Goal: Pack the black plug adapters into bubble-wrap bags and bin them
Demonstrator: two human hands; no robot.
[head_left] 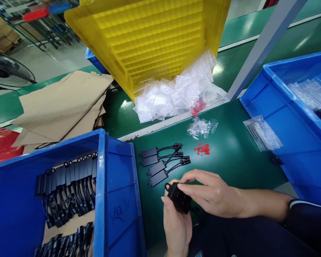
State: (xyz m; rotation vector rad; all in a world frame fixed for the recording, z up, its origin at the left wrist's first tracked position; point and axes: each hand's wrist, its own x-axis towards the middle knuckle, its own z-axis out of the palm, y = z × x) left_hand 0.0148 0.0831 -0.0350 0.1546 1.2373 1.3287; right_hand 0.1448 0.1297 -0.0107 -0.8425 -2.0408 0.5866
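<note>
My left hand is closed around a black cable module, a flat black box with a mounting loop at its top end. My right hand pinches the upper edge of that same module, fingertips beside the loop. Part of a cable shows below the right fingers. Just beyond my hands, several black modules with short twin leads lie side by side on the green tabletop. Small red rings are scattered to the right of their connectors, and a pile of small clear plastic pieces lies behind the rings.
At left, a blue bin holds rows of black modules on cardboard. A yellow crate stands tilted behind bubble-wrap bags. Another blue bin is at right, with a bubble bag against it. Cardboard sheets lie back left.
</note>
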